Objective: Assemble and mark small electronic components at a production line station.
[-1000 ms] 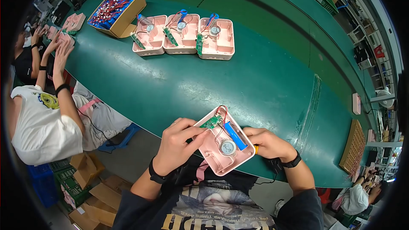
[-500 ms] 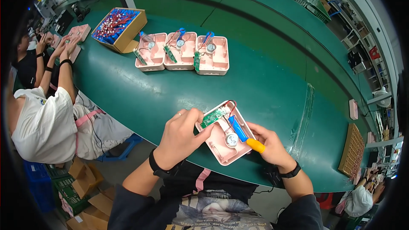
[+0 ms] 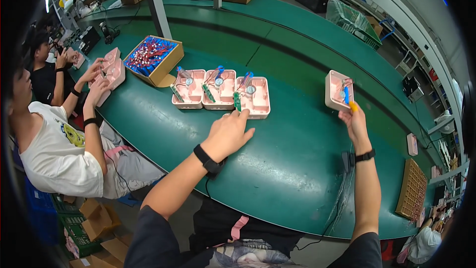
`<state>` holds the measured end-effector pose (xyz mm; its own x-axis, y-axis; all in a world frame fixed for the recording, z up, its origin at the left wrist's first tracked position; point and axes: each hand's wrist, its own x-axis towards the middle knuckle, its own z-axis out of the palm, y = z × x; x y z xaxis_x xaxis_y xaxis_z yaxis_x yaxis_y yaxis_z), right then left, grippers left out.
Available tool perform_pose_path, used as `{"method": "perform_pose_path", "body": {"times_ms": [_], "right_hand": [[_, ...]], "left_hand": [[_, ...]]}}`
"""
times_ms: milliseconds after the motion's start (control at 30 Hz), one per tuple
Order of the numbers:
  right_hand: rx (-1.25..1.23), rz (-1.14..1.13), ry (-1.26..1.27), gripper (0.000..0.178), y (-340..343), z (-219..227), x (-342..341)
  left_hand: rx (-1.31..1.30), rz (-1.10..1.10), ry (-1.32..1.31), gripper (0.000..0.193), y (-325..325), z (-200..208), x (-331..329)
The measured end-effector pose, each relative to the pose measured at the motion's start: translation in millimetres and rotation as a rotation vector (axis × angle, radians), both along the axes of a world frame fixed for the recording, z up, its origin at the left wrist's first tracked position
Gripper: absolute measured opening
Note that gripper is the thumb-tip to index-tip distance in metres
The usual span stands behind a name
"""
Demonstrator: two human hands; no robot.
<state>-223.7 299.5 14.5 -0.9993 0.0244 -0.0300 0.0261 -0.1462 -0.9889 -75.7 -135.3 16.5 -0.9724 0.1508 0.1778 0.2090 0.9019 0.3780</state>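
The fingers of your right hand (image 3: pixel 355 121) are closed on the near end of a pink housing (image 3: pixel 328 92), the thumb, in its yellow cover (image 3: pixel 353 106), lying over the rim. That housing is out to your right, at the far reach of your arm; whether its base touches the tabletop (image 3: pixel 287 169), you cannot tell from here. Its long axis runs away from you, its open side faces up, and the blue cell (image 3: pixel 346 95) inside lies lengthwise, nearly in line with that axis.

Your left hand (image 3: pixel 225 134) has its thumb spread wide and its fingertips at the near edge of the rightmost housing (image 3: pixel 259 99) in a row of three. Whether they grip it or only touch it is unclear. It stands open side up, long axis pointing away from you, with a green board (image 3: pixel 237 102) leaning at its near left corner.

The middle housing (image 3: pixel 227 88) and left housing (image 3: pixel 194 93) stand side by side with it, pointed the same way. Beyond them to the left, a cardboard box (image 3: pixel 171 64) holds wired blue cells (image 3: pixel 148 55).
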Motion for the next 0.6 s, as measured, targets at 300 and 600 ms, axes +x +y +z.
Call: {"method": "perform_pose_path", "body": {"times_ms": [300, 600], "right_hand": [[0.135, -0.165, -0.182, 0.034, 54.9, -33.2, -79.9], [0.286, -0.192, -0.204, 0.041, 69.3, -29.2, -56.7]], "left_hand": [[0.094, -0.103, -0.024, 0.04, -17.9, 3.0, 87.3], [0.328, -0.094, 0.041, 0.029, -36.5, -16.4, 120.7]]}}
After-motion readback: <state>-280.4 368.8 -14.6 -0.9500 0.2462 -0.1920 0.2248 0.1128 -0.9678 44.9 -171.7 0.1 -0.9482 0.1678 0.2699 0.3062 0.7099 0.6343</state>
